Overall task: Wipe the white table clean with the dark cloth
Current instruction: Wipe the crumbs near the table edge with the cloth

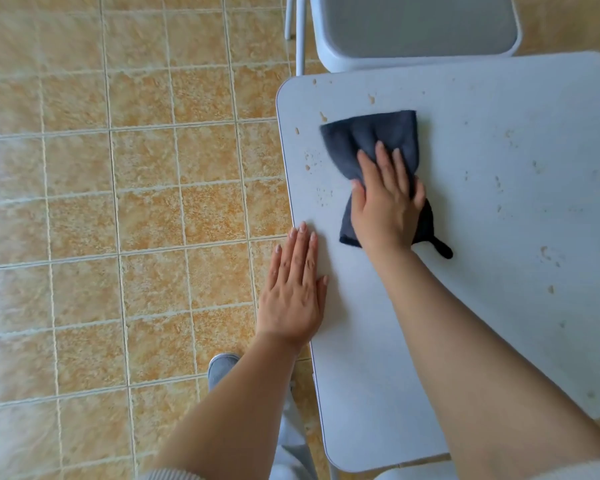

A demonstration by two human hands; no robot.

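The white table (pixel 499 237) fills the right half of the head view. It is dotted with small tan crumbs and smears, thickest near its far left corner and along the right side. A dark blue-grey cloth (pixel 371 140) lies bunched on the table's far left part. My right hand (pixel 385 206) presses flat on the cloth's near half, with fingers spread over it. My left hand (pixel 293 289) rests flat and open on the table's left edge, holding nothing. Part of the cloth is hidden under my right hand.
A white chair (pixel 416 32) stands against the table's far edge. Tan tiled floor (pixel 118 202) covers the left half of the view. My grey slipper (pixel 220 368) shows on the floor beside the table's left edge. A second white seat edge (pixel 416 471) sits at the bottom.
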